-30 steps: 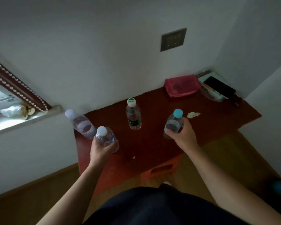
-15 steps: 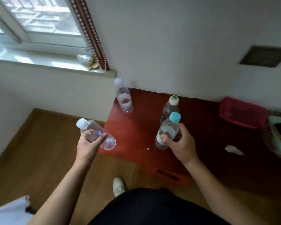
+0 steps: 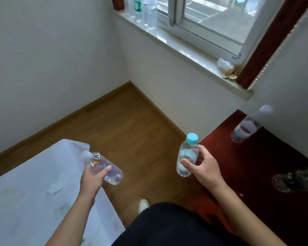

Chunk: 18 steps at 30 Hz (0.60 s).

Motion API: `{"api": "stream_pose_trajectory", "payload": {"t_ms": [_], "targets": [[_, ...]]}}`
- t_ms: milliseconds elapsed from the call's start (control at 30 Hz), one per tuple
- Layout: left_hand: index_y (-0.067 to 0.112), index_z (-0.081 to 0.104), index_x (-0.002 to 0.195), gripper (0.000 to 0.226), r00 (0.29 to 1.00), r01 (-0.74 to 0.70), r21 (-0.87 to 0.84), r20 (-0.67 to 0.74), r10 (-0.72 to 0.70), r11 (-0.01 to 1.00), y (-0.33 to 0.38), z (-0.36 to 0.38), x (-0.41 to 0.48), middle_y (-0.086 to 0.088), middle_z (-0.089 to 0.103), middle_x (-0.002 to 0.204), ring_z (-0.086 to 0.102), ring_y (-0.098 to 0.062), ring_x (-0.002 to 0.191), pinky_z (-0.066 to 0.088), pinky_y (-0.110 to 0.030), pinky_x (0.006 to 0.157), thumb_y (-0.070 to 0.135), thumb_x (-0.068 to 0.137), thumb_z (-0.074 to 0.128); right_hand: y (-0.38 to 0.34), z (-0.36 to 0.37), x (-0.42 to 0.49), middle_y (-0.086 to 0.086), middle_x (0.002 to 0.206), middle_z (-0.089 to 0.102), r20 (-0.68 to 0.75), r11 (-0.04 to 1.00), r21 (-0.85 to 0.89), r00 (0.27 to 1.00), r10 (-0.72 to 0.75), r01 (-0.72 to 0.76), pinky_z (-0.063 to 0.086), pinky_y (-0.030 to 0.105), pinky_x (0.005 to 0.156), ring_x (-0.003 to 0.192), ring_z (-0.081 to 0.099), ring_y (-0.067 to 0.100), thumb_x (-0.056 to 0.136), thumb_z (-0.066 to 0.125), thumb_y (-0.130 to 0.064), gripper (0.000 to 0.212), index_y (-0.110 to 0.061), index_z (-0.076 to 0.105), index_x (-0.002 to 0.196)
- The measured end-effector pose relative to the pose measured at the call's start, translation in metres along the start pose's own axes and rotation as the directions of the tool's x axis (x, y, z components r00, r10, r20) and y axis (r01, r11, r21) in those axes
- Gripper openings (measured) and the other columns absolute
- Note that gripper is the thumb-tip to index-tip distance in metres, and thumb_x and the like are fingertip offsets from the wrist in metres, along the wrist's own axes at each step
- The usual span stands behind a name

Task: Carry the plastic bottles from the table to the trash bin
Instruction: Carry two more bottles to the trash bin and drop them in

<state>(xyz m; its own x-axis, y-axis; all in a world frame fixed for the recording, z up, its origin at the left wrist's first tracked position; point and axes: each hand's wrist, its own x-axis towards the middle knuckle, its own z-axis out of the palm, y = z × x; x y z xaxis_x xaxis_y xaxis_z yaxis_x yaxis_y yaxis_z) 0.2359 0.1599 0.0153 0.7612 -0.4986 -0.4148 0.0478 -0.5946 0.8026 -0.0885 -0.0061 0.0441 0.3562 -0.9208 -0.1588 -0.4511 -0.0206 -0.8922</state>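
So, barely started I'd say: left hand (image 3: 91, 181) has its fingers wrapped round a white-capped bottle (image 3: 105, 169) off the table (image 3: 256, 166), right hand (image 3: 203, 167) is curled round a blue-capped bottle (image 3: 186, 155) by its edge, a third bottle (image 3: 245, 128) and a blurry fourth bottle (image 3: 295, 178) sit on it, and no trash bin's in sight.

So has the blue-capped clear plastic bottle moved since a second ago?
Yes. The right hand has carried the blue-capped bottle left, past the edge of the dark red table, over the wooden floor.
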Motion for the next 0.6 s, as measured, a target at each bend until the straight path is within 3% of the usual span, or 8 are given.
{"api": "stream_pose_trajectory", "payload": {"t_ms": [67, 233, 433, 600], "targets": [[0.016, 0.059, 0.12, 0.043, 0.999, 0.046, 0.027, -0.011, -0.045, 0.999, -0.02, -0.017, 0.012, 0.002, 0.064, 0.103, 0.059, -0.024, 0.109, 0.044, -0.035, 0.091, 0.019, 0.082, 0.08, -0.006, 0.032, 0.012, -0.016, 0.11, 0.069, 0.057, 1.0, -0.019, 0.998, 0.016, -0.015, 0.056, 0.021, 0.083, 0.102, 0.065, -0.002, 0.073, 0.081, -0.051, 0.055, -0.033, 0.058, 0.119], [0.014, 0.048, 0.139, 0.067, 0.991, 0.135, 0.119, -0.013, -0.135, 0.984, -0.055, -0.051, 0.041, -0.008, 0.055, 0.14, 0.053, -0.032, 0.129, 0.044, -0.043, 0.103, 0.025, 0.081, 0.08, -0.011, 0.1, 0.034, -0.015, 0.113, 0.068, 0.173, 0.994, -0.098, 0.983, 0.066, -0.049, 0.054, 0.013, 0.075, 0.102, 0.065, -0.002, 0.073, 0.081, -0.048, 0.06, -0.03, 0.056, 0.125], [0.017, 0.052, 0.134, 0.063, 0.978, 0.209, 0.06, -0.01, -0.209, 0.976, -0.066, -0.074, 0.072, -0.006, 0.059, 0.135, 0.056, -0.027, 0.126, 0.044, -0.037, 0.099, 0.025, 0.079, 0.082, -0.011, 0.137, 0.073, -0.014, 0.107, 0.069, 0.23, 0.972, -0.211, 0.961, 0.152, -0.103, 0.051, 0.016, 0.071, 0.094, 0.066, -0.001, 0.074, 0.082, -0.043, 0.053, -0.032, 0.056, 0.119], [0.02, 0.052, 0.135, 0.065, 0.969, 0.237, 0.039, -0.087, -0.233, 0.971, -0.046, -0.073, 0.105, 0.0, 0.06, 0.128, 0.057, -0.026, 0.123, 0.046, -0.037, 0.095, 0.032, 0.079, 0.082, -0.015, 0.147, 0.13, -0.012, 0.109, 0.068, 0.272, 0.95, -0.288, 0.941, 0.2, -0.119, 0.049, 0.014, 0.066, 0.096, 0.066, 0.002, 0.074, 0.082, -0.04, 0.058, -0.027, 0.054, 0.123]]}}
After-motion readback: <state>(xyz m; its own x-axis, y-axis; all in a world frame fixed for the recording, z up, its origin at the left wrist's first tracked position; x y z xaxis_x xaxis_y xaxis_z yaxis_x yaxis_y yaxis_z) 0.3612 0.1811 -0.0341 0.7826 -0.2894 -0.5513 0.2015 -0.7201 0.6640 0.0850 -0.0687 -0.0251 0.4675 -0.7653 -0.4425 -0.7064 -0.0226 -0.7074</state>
